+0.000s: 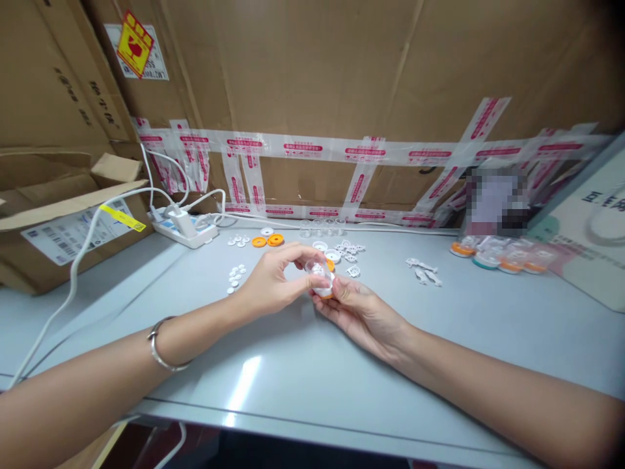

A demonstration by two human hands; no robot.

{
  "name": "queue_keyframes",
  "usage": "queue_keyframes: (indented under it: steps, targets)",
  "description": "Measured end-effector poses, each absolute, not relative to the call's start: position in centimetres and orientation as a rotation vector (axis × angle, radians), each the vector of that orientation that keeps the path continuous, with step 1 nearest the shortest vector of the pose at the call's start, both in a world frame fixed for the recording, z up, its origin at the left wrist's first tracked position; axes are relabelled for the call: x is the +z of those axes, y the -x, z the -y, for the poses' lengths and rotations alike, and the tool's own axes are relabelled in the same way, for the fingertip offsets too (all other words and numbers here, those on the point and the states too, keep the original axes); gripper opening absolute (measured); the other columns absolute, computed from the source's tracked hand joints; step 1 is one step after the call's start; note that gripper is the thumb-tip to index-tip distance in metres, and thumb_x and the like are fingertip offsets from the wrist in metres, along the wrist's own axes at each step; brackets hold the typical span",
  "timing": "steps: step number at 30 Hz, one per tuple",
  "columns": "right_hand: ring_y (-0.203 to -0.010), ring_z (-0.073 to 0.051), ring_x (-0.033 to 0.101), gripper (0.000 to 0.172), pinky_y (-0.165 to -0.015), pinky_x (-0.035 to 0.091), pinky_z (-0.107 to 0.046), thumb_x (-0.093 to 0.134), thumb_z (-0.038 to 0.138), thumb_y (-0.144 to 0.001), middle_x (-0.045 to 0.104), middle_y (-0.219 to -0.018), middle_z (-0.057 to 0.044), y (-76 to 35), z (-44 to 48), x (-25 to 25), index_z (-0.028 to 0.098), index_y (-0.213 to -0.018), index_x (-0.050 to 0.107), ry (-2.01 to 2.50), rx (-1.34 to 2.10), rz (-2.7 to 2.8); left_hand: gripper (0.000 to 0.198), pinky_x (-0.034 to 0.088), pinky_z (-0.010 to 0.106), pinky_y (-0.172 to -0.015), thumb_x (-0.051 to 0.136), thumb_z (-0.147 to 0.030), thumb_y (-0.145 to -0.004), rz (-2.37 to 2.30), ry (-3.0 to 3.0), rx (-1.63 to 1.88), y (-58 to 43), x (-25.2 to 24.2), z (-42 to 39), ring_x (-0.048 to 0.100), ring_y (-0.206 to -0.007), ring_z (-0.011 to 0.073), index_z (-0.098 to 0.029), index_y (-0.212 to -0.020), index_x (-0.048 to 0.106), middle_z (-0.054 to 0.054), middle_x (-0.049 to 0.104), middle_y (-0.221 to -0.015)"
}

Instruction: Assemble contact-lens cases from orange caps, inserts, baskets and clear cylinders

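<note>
Between both hands, above the grey table, is a small round toy (322, 286) with a clear dome, white parts inside and an orange base. My left hand (278, 277) pinches its clear upper part with thumb and fingers. From the right, my right hand (359, 309) grips the lower part, thumb on the side and fingers beneath. Just behind the hands lie white rings (333, 256) and small white figure-like pieces (352, 271). Left of them are orange discs (275, 240) and small white round pieces (236, 276). Clear domes (322, 227) stand in a row at the back.
A white power strip (188, 229) with cables and an open cardboard box (63, 228) stand at left. White pieces (424, 271) lie to the right, near several finished-looking domed toys (510, 255). A large taped carton (312, 85) walls off the back; a pale panel (586, 228) leans at right.
</note>
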State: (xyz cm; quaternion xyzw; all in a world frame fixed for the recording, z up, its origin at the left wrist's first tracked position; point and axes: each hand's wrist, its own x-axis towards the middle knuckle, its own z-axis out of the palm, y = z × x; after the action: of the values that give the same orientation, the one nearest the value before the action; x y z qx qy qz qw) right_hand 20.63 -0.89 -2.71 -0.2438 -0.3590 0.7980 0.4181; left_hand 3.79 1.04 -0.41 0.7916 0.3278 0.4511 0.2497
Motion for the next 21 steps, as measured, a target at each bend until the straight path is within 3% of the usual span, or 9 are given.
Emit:
queue_keyframes:
  steps: [11,15,21]
  targets:
    - [-0.079,-0.008,0.062,0.024,-0.085,0.047,-0.022,0.071,0.019,-0.072,0.067,-0.086,0.0,-20.7,0.8,-2.9,0.016,-0.095,0.063,0.648,1.906,0.92,0.026,0.046,0.027,-0.068,0.071,-0.032,-0.069,-0.996,-2.174,1.233,-3.8,-0.7,-0.8,0.057,-0.076,0.015,-0.015,-0.086,0.06,0.003,0.064,-0.081]
    - [-0.082,-0.011,0.065,0.015,-0.084,0.05,-0.023,0.065,0.023,-0.078,0.068,-0.083,-0.002,-20.6,1.2,-2.5,0.014,-0.089,0.064,0.636,1.992,0.893,0.028,0.045,0.031,-0.082,0.066,-0.027,-0.075,-0.869,-2.114,1.11,-3.3,-0.5,-1.4,0.059,-0.09,0.0177,-0.019,-0.102,0.064,0.005,0.067,-0.1]
    - [-0.093,-0.015,0.066,0.019,-0.088,0.049,-0.023,0.054,0.022,-0.086,0.07,-0.094,-0.012,-20.5,1.0,-2.1,0.008,-0.096,0.063,0.61,2.066,0.795,0.04,0.04,0.039,-0.097,0.034,-0.036,-0.094,-0.746,-1.976,0.966,-2.6,-0.6,-1.8,0.05,-0.116,0.0218,-0.024,-0.13,0.046,0.007,0.056,-0.125]
